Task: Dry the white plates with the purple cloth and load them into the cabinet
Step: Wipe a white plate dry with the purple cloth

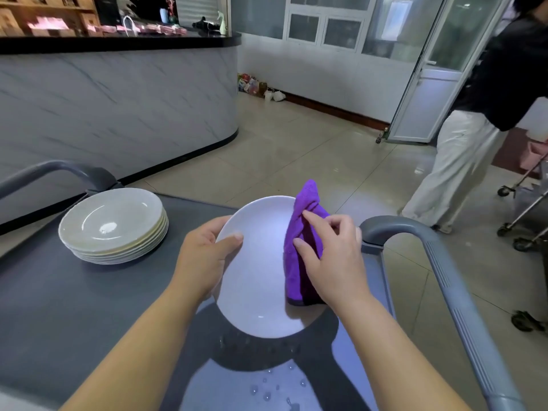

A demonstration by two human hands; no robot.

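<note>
Head view. Drying step, I judge.

- Left hand [204, 256] grips the left rim of a white plate [255, 280], thumb on its inner face. The plate is held tilted above the cart top [59, 307], towards its right edge.
- Right hand [332, 256] pinches the purple cloth [308, 203] folded over the plate's right rim.
- Stack of plates [115, 223] sits at the far left corner.
- Water drops [267, 390] lie near the front edge.

Next move likely wiping across the face. No cabinet in sight.

Plate stack [114, 225] left on cart [59, 307]
</note>
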